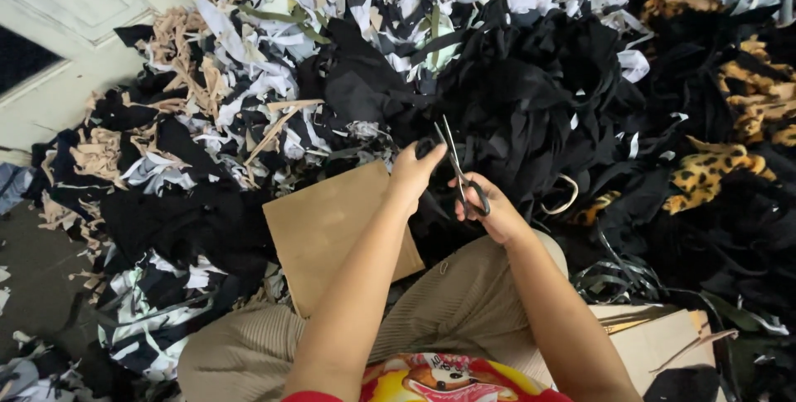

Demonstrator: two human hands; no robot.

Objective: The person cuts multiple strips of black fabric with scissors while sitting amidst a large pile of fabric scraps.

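Your right hand (489,207) has its fingers through the black handles of a pair of scissors (458,168), closed around them, with the blades slightly parted and pointing up and away from you. Your left hand (412,174) pinches a small piece of black fabric (425,147) between thumb and fingers, held just beside the blades at their left. Both hands hover above your knees, in front of a large heap of fabric scraps (348,62) in black, white, beige and leopard print that spreads across the floor. A flat brown sheet of cardboard (332,228) lies under your left forearm, against your ribbed tan trousers (448,302). More cardboard (663,344) sits at your right side
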